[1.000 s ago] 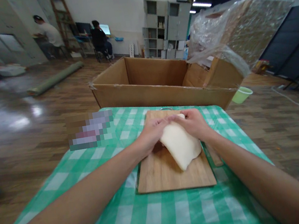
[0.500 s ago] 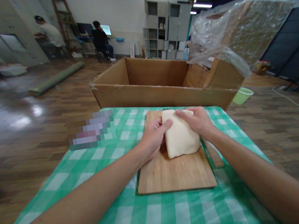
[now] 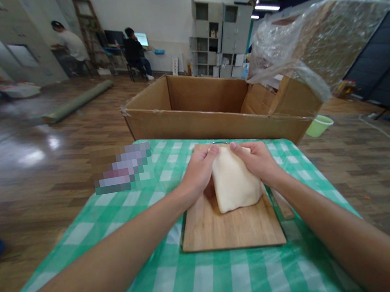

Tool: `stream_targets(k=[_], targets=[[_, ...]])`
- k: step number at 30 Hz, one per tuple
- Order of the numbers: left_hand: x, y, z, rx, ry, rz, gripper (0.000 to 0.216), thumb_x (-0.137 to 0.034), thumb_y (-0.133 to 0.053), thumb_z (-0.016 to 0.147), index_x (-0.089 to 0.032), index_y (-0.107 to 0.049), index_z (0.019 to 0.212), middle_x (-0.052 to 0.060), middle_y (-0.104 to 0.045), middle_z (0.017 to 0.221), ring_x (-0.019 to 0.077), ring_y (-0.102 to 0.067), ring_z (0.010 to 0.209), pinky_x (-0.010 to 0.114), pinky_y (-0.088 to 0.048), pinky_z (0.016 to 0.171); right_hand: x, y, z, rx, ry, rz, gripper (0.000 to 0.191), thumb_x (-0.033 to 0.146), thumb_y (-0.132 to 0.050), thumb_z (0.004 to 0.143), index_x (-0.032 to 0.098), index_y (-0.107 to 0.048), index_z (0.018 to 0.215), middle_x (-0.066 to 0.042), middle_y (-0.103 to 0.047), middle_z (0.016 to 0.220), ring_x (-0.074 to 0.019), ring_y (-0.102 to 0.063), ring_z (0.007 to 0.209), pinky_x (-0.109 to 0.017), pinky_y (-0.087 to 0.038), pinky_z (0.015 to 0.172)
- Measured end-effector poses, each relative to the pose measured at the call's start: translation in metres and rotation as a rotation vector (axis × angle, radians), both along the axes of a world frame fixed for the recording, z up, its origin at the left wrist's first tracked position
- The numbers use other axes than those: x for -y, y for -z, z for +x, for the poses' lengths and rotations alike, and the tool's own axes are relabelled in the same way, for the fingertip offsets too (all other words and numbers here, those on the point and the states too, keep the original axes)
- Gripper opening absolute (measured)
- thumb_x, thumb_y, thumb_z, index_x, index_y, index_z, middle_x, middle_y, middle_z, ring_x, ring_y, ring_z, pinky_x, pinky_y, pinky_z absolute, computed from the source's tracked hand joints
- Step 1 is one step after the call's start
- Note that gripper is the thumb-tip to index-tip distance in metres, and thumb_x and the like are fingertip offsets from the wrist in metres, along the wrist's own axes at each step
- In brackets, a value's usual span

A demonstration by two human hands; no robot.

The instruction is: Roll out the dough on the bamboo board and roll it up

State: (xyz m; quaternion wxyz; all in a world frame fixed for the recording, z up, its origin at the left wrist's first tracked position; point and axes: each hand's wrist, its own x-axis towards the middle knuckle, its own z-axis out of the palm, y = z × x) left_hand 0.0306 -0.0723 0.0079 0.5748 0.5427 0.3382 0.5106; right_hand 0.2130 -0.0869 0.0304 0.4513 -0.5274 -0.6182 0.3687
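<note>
A thick pale sheet of dough [image 3: 234,184] hangs from both hands over a wooden cutting board [image 3: 232,232]. My left hand [image 3: 199,172] pinches its upper left corner, thumb on the near face. On the upper right edge, my right hand [image 3: 260,161] grips the dough the same way, thumb close to the other thumb. The fingers behind the dough are hidden. Its lower edge is near the board; whether it touches, I cannot tell. Partly under my right forearm, a wooden handle [image 3: 282,203] lies beside the board's right edge; its other end is hidden.
A green and white checked cloth [image 3: 188,286] covers the table. A blurred-out item [image 3: 122,168] lies at its left edge. Beyond the far edge stands a large open cardboard box [image 3: 213,118] with plastic wrap [image 3: 283,46]. A green bin [image 3: 319,125] is right. Two people sit far back.
My left hand has moved up to the dough's top edge, nearer my right thumb. The dough's top is now narrower and its lower edge hangs slightly lower. The view has shifted slightly.
</note>
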Motion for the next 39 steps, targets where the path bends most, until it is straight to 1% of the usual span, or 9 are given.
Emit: stream_targets(k=[5,8,15,20,23,25,29,35,39], targets=[[-0.002,0.001,-0.005,-0.023,0.066,-0.089,0.032,-0.045,-0.071,0.089,-0.015,-0.076,0.098,0.008,-0.078,0.095,0.0211,-0.072,0.084,0.030,-0.056,0.071,-0.007,0.003,0.009,0.051,-0.014,0.005,0.055,0.068,-0.069,0.084,0.019,-0.083,0.102,-0.007,-0.079,0.088,-0.0240,-0.069,0.072,-0.029,-0.049,0.054],[-0.004,0.005,-0.010,-0.033,0.063,-0.151,0.033,-0.039,-0.076,0.085,-0.016,-0.077,0.109,0.011,-0.078,0.100,0.0222,-0.073,0.087,0.030,-0.058,0.068,-0.011,0.008,0.014,0.068,-0.042,-0.012,0.051,0.064,-0.070,0.084,0.019,-0.083,0.104,-0.006,-0.080,0.090,-0.0231,-0.069,0.073,-0.028,-0.049,0.055],[-0.016,0.013,-0.021,-0.036,0.105,-0.120,0.044,-0.040,-0.088,0.075,-0.015,-0.080,0.111,0.011,-0.079,0.099,0.0191,-0.072,0.080,0.029,-0.058,0.067,-0.009,0.016,0.020,-0.139,-0.194,-0.157,0.052,0.054,-0.078,0.081,0.018,-0.078,0.119,-0.008,-0.080,0.098,-0.0189,-0.068,0.072,-0.028,-0.051,0.061],[-0.015,0.004,-0.027,-0.017,0.211,-0.187,0.054,-0.033,-0.097,0.062,-0.014,-0.081,0.109,0.013,-0.080,0.103,0.0204,-0.074,0.085,0.031,-0.060,0.076,-0.016,0.027,0.027,0.011,-0.172,0.014,0.041,0.051,-0.076,0.085,0.020,-0.082,0.112,-0.006,-0.080,0.098,-0.0187,-0.066,0.074,-0.027,-0.048,0.061],[-0.012,-0.005,-0.028,0.048,0.235,-0.277,0.047,-0.043,-0.094,0.069,-0.013,-0.080,0.103,0.016,-0.079,0.108,0.0243,-0.076,0.094,0.035,-0.061,0.083,-0.019,0.030,0.028,0.099,-0.161,0.144,0.032,0.046,-0.074,0.088,0.023,-0.084,0.109,-0.005,-0.080,0.102,-0.0192,-0.066,0.081,-0.027,-0.047,0.064],[-0.012,-0.008,-0.028,0.056,0.221,-0.288,0.044,-0.045,-0.091,0.074,-0.014,-0.080,0.102,0.016,-0.079,0.109,0.0244,-0.076,0.096,0.036,-0.062,0.084,-0.019,0.030,0.028,0.123,-0.163,0.166,0.032,0.046,-0.072,0.089,0.024,-0.084,0.109,-0.004,-0.080,0.100,-0.0190,-0.066,0.080,-0.027,-0.047,0.063],[-0.014,-0.003,-0.027,0.025,0.220,-0.278,0.041,-0.030,-0.095,0.069,-0.014,-0.081,0.103,0.015,-0.079,0.109,0.0223,-0.075,0.096,0.033,-0.062,0.086,-0.018,0.030,0.028,0.160,-0.151,0.141,0.036,0.049,-0.072,0.088,0.023,-0.084,0.110,-0.003,-0.080,0.092,-0.0175,-0.064,0.070,-0.026,-0.044,0.056],[-0.012,0.004,-0.023,-0.124,0.067,-0.114,0.039,-0.030,-0.092,0.070,-0.014,-0.082,0.103,0.012,-0.080,0.099,0.0212,-0.074,0.084,0.032,-0.059,0.075,-0.013,0.024,0.025,0.220,-0.134,0.091,0.040,0.051,-0.072,0.089,0.022,-0.083,0.113,-0.004,-0.079,0.087,-0.0178,-0.065,0.066,-0.026,-0.046,0.054],[-0.005,-0.002,-0.021,-0.318,0.014,0.119,0.031,-0.032,-0.083,0.077,-0.017,-0.082,0.104,0.008,-0.081,0.098,0.0223,-0.073,0.086,0.030,-0.056,0.073,-0.009,0.015,0.016,0.326,-0.168,0.307,0.032,0.047,-0.075,0.090,0.025,-0.083,0.112,-0.006,-0.081,0.106,-0.0254,-0.073,0.095,-0.036,-0.056,0.082]])
